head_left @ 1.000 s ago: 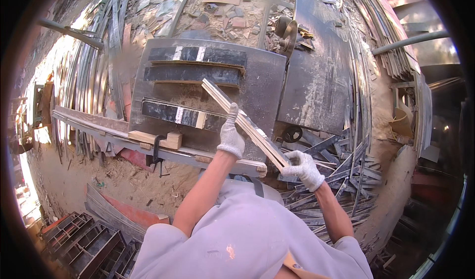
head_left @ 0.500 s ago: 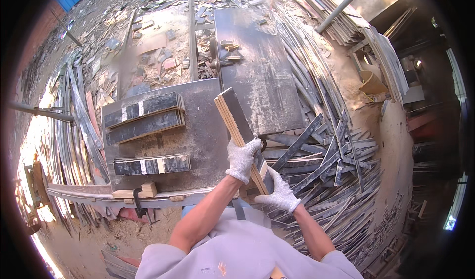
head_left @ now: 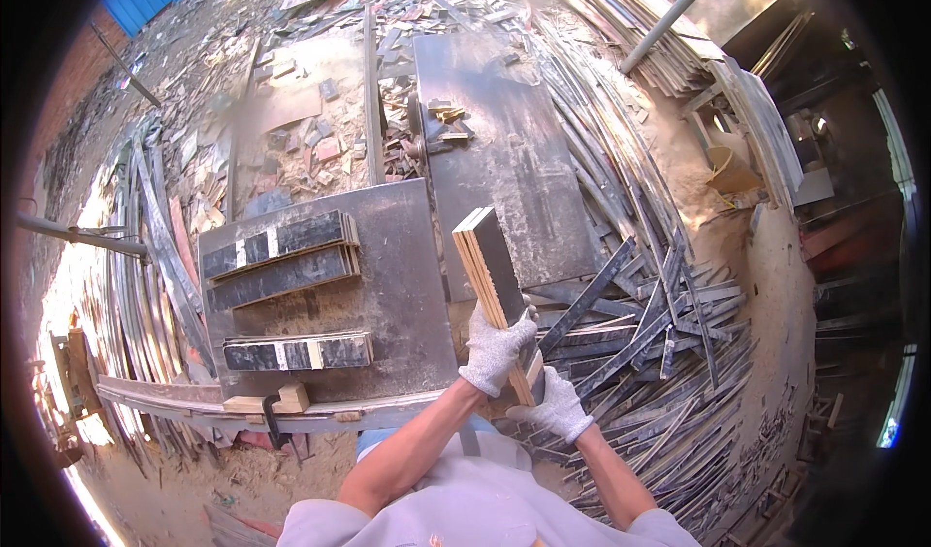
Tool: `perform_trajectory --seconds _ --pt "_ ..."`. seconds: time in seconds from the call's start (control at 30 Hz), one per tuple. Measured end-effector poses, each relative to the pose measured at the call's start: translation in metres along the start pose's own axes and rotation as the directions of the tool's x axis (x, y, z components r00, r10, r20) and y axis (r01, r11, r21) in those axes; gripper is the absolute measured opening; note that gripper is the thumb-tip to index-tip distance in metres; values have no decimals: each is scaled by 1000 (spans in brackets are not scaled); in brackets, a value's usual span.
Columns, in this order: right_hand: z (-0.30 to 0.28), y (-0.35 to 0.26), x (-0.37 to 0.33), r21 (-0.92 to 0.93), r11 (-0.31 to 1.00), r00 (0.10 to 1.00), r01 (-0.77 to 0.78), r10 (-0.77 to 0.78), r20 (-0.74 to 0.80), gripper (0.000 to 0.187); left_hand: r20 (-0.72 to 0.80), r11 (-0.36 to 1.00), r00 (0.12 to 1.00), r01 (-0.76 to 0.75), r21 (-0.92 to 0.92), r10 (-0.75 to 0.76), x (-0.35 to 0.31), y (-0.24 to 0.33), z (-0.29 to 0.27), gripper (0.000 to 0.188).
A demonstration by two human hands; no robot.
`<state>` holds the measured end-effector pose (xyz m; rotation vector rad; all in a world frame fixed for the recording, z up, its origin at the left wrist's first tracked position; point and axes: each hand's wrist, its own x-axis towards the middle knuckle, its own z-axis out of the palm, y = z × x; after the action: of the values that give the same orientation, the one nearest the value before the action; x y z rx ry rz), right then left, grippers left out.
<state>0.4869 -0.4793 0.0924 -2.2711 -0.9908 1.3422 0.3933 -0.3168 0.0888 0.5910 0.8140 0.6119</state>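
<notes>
While gripping one stack of plywood strips (head_left: 493, 273), two gloved hands: left hand (head_left: 497, 348) clenched round its middle, right hand (head_left: 557, 406) clasping its lower end just below. Stack tilted up and away, over the right edge of the table (head_left: 407, 256). On the table, three flat bundles of dark strips (head_left: 287, 258), well left of the hands. Beyond, a heap of scattered strips (head_left: 659, 324) on the floor, and one second grey tabletop (head_left: 504, 149).

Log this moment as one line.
left hand: gripping plank stack | right hand: gripping stack's lower end | table: dark strip bundles
</notes>
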Motion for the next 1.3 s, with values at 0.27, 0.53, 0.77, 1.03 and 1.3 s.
perform_trajectory --seconds 0.27,0.53,0.77,1.03,1.3 --pt "11 -12 5 16 992 965 122 -114 -235 79 98 983 986 143 -117 -132 24 12 -16 37" --pt "18 -6 55 -144 985 966 -100 62 -251 62 17 938 972 232 -256 -236 108 -26 -49 25" --pt "1 -25 112 -391 888 965 -241 176 -194 68 -380 809 924 254 530 -41 200 -48 -91 59" --pt "1 -24 138 -408 880 962 -244 164 -220 58 -459 804 882 347 483 -105 230 -62 -93 60" --pt "-6 -36 145 -440 861 965 -255 198 -172 60 -448 759 884 381 528 -132 238 -45 -86 56"
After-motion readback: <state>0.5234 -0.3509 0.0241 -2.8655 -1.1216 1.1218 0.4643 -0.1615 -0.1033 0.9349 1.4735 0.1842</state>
